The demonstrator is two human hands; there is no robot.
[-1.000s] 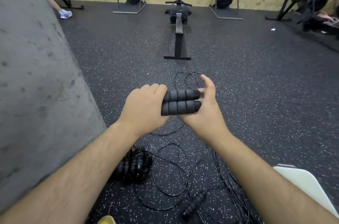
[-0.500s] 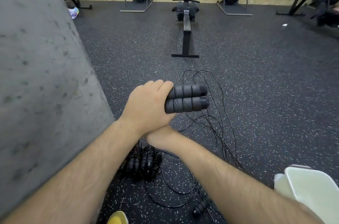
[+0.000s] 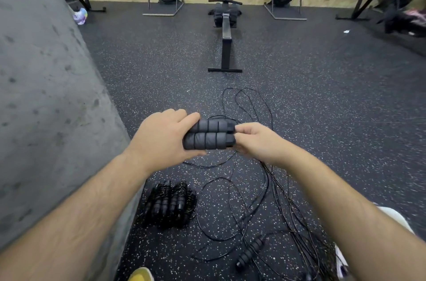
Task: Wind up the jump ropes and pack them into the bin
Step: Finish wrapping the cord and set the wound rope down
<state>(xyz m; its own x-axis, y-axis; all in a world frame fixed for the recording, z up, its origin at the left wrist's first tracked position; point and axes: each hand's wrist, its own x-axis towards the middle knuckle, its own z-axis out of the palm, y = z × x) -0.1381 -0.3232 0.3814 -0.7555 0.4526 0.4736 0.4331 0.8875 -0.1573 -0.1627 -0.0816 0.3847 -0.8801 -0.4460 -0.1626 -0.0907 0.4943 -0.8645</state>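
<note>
Loose cord (image 3: 284, 195) sprawls over the lower-centre floor; the white bin (image 3: 394, 218) peeks in at lower right. Mid-frame, the left hand (image 3: 161, 140) grips the paired handles (image 3: 207, 137) and the right hand (image 3: 255, 140) pinches cord at their tips. Winding seems to be starting, and it needs taut wraps next.

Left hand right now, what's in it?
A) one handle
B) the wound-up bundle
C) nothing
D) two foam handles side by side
D: the left hand grips two foam handles held side by side, while the right hand pinches at their cap ends.
</note>
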